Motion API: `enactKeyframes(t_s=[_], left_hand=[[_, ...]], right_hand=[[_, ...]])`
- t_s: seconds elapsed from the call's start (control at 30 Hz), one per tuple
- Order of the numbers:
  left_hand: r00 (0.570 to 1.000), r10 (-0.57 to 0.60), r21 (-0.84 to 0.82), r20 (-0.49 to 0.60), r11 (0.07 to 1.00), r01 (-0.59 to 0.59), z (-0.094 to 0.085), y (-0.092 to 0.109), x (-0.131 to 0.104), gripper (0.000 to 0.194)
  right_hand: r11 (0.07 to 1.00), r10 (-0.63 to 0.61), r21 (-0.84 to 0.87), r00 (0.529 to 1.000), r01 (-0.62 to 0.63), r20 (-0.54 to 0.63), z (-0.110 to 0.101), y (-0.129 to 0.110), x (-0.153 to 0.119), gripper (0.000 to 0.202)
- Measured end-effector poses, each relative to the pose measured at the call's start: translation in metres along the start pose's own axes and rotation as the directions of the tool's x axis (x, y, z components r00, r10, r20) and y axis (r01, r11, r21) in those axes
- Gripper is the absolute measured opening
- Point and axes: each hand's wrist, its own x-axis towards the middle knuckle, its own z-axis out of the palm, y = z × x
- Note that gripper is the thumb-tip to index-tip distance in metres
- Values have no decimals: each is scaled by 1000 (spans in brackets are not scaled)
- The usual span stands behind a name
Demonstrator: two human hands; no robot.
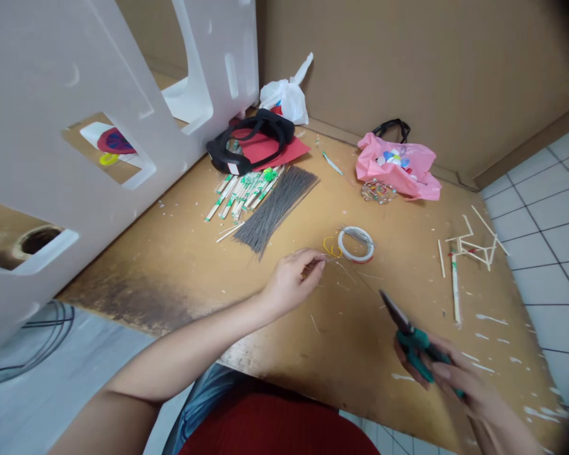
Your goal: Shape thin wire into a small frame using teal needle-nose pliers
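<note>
Near the middle of the wooden table, my left hand [298, 277] is closed in a pinch on a thin wire [330, 256] that reaches right toward a white ring-shaped roll [355, 244]. At the lower right my right hand [448, 370] is wrapped round the green handles of long-nose pliers [415, 344]. The pliers' dark jaws point up and left, apart from the left hand. Yellow wire loops lie beside the roll. A bundle of grey wires [277, 208] rests beyond my left hand.
Wrapped sticks [246, 189], a black headset [227, 151] and a white bag [287, 98] stand farther back. A pink bag [398, 165] is at the back right. Joined wooden sticks [477, 248] lie near the right edge. A white plastic panel [76, 69] rises on the left.
</note>
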Motion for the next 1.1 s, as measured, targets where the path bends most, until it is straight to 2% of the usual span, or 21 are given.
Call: enactKeyframes(t_s=[0.07, 0.13, 0.23, 0.37, 0.6, 0.7, 0.8, 0.97, 1.1], left_hand=[[1000, 20, 46, 15, 999, -21, 2, 1, 0, 17], [998, 60, 99, 27, 993, -63, 2, 2, -1, 16], [992, 123, 154, 33, 980, -127, 2, 4, -1, 17], [984, 177, 183, 28, 967, -180, 2, 4, -2, 17], [952, 307, 252, 1, 921, -297, 5, -1, -3, 14], [949, 314, 285, 20, 908, -306, 5, -2, -3, 14], [962, 270, 241, 28, 933, -269, 6, -2, -2, 15], [988, 141, 59, 66, 988, -145, 7, -4, -1, 13], [995, 48, -29, 83, 999, -45, 8, -3, -1, 14]], right_hand=[[951, -74, -307, 991, 36, -113, 13, -10, 5, 42], [830, -211, -551, 963, 85, -170, 27, -21, 15, 44], [696, -327, -705, 933, 131, -149, 42, -32, 30, 45], [624, -393, -769, 906, 136, -158, 50, -34, 42, 44], [598, -399, -798, 892, 78, -213, 52, -32, 48, 42], [551, -436, -831, 876, 79, -206, 52, -30, 51, 43], [509, -476, -856, 860, 96, -186, 51, -27, 53, 45], [462, -526, -880, 833, 110, -171, 47, -20, 54, 43], [328, -609, -941, 781, 90, -138, 49, -19, 54, 46]])
